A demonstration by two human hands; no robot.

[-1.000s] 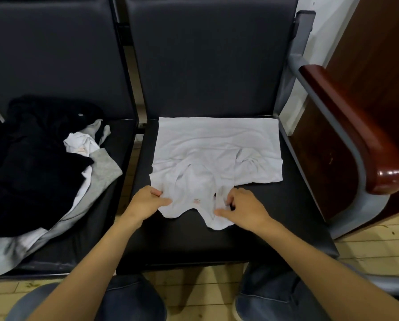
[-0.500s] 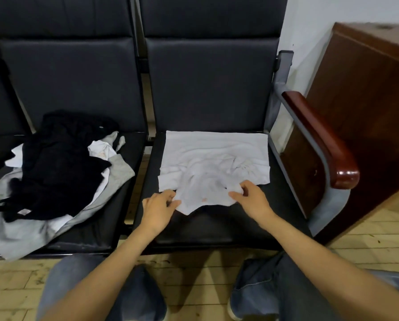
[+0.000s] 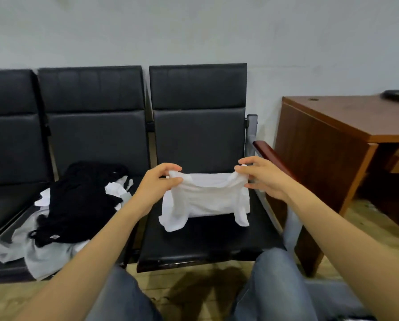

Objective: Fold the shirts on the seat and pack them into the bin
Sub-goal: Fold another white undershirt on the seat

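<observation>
Left hand (image 3: 158, 184): I see it pinching the white shirt's (image 3: 206, 200) left top corner.
Right hand (image 3: 264, 178): pinching its right corner.
Clothes pile (image 3: 78, 205): left of my left hand.

- The left hand (image 3: 155, 185) and the right hand (image 3: 266, 176) are bare.
- Both forearms (image 3: 96, 249) are bare too, uncovered all the way to the lower edge of the view.
- The legs wear blue denim jeans (image 3: 275, 286), a washed mid-blue, lightly creased over the knees.
- The denim looks paler on the right leg than on the left.
</observation>
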